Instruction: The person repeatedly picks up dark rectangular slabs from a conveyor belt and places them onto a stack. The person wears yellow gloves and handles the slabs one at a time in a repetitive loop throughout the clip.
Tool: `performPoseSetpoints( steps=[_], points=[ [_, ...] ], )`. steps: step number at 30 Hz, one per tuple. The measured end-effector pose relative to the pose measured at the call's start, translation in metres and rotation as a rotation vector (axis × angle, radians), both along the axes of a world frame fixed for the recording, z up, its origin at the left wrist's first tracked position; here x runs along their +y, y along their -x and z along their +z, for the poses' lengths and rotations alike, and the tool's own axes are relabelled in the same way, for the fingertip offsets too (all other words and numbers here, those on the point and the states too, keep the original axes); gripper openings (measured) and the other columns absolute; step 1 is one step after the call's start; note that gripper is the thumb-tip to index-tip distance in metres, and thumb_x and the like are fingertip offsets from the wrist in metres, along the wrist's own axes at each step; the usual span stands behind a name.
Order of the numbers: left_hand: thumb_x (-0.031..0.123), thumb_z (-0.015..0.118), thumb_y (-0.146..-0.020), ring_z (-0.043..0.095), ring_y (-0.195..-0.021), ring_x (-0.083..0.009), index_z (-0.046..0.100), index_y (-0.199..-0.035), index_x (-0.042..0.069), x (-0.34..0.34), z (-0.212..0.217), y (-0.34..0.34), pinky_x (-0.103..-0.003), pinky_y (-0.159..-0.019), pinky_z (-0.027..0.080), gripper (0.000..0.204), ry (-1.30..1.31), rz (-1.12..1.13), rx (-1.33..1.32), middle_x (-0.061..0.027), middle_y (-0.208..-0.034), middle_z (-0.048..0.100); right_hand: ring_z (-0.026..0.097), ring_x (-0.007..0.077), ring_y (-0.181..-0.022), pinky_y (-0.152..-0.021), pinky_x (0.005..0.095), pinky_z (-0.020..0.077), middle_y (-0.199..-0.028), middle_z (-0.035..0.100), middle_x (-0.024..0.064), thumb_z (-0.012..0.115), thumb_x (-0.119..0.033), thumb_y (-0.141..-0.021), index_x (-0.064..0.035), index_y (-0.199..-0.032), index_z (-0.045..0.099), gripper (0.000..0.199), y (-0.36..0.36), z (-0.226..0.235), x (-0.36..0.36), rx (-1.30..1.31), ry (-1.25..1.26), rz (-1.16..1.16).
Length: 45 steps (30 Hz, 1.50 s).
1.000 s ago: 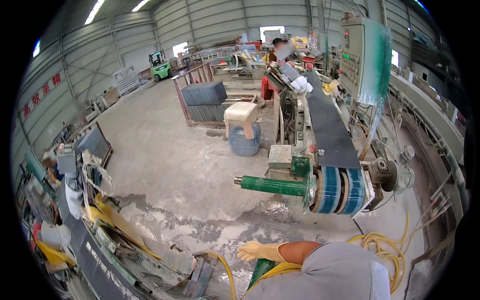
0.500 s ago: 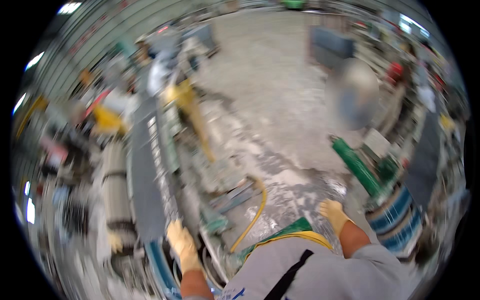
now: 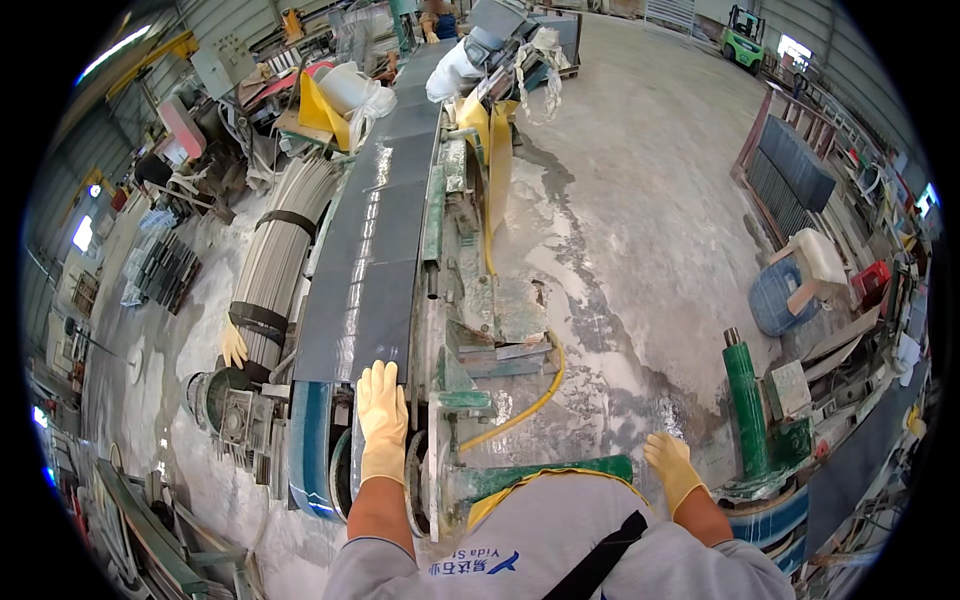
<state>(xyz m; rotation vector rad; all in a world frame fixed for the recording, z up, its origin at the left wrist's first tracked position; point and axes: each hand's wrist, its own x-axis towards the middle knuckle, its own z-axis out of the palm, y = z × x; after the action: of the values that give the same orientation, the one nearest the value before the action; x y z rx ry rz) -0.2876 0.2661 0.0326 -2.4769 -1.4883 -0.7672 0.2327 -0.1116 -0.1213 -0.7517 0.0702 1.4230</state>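
My left hand (image 3: 381, 420), in a cream rubber glove, lies palm down with its fingers stretched out at the near end of a conveyor. Its fingertips meet the near edge of a dark grey stone slab (image 3: 345, 335); more slabs run end to end away from me. Below the slab the blue belt (image 3: 312, 440) of the conveyor shows, with black rollers beside it. My right hand (image 3: 672, 468), gloved alike, hangs over the wet floor to the right of my apron, fingers loosely bent and holding nothing. A green painted frame (image 3: 560, 475) crosses just in front of my waist.
A yellow hose (image 3: 530, 415) curves beside the conveyor. Left stand a strapped grey bundle (image 3: 280, 240) and a cream glove (image 3: 234, 343). Right are a green cylinder (image 3: 744, 410), a blue barrel (image 3: 780, 298) and upright slabs (image 3: 795, 165). A person (image 3: 437, 22) stands far off; a green forklift (image 3: 743, 40) is beyond.
The blurred view has swung left and sharpened, so the conveyor sits nearer the middle. My left hand stays at the slab's near end, and my right hand still hangs free.
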Motion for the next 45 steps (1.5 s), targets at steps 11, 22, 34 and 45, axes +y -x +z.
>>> performPoseSetpoints(
  steps=[11, 22, 34, 45],
  points=[
    [0.015, 0.06, -0.1, 0.047, -0.137, -0.0445, 0.056, -0.145, 0.011, -0.004, -0.007, 0.01, -0.053, -0.119, 0.035, 0.046, 0.046, 0.01, 0.003, -0.0194, -0.15, 0.053, 0.052, 0.0278, -0.07, -0.06, 0.0397, 0.0444, -0.083, 0.052, 0.0086, 0.048, -0.028, -0.103, -0.0097, -0.087, 0.052, 0.025, 0.055, 0.049, 0.056, -0.378, 0.692, -0.122],
    [0.014, 0.06, -0.099, 0.048, -0.137, -0.0454, 0.058, -0.142, 0.007, -0.018, 0.004, 0.011, -0.054, -0.119, 0.035, 0.043, 0.072, 0.027, 0.002, -0.0203, -0.149, 0.054, 0.069, 0.0324, -0.071, -0.059, 0.0414, 0.0553, -0.095, 0.073, 0.0154, 0.057, -0.02, -0.102, -0.0011, -0.11, 0.064, 0.022, 0.042, 0.001, 0.005, -0.318, 0.753, -0.151],
    [0.016, 0.061, -0.1, 0.049, -0.137, -0.0436, 0.059, -0.141, 0.008, -0.022, -0.001, 0.014, -0.054, -0.119, 0.034, 0.042, 0.058, 0.015, -0.001, -0.0186, -0.148, 0.055, 0.071, 0.0345, -0.084, -0.07, 0.0442, 0.0582, -0.109, 0.072, 0.0178, 0.057, -0.023, -0.102, -0.0002, -0.115, 0.063, 0.027, 0.037, -0.029, 0.0, -0.24, 0.542, -0.082],
    [0.023, 0.062, -0.102, 0.043, -0.143, -0.041, 0.06, -0.142, 0.012, 0.045, 0.008, -0.011, -0.049, -0.122, 0.03, 0.042, 0.258, 0.042, -0.068, -0.0162, -0.154, 0.051, 0.072, 0.0347, -0.083, -0.067, 0.0446, 0.0594, -0.108, 0.073, 0.019, 0.061, -0.024, -0.102, 0.0037, -0.122, 0.063, 0.034, 0.041, 0.029, 0.0, -0.318, 0.679, -0.198]
  ],
)
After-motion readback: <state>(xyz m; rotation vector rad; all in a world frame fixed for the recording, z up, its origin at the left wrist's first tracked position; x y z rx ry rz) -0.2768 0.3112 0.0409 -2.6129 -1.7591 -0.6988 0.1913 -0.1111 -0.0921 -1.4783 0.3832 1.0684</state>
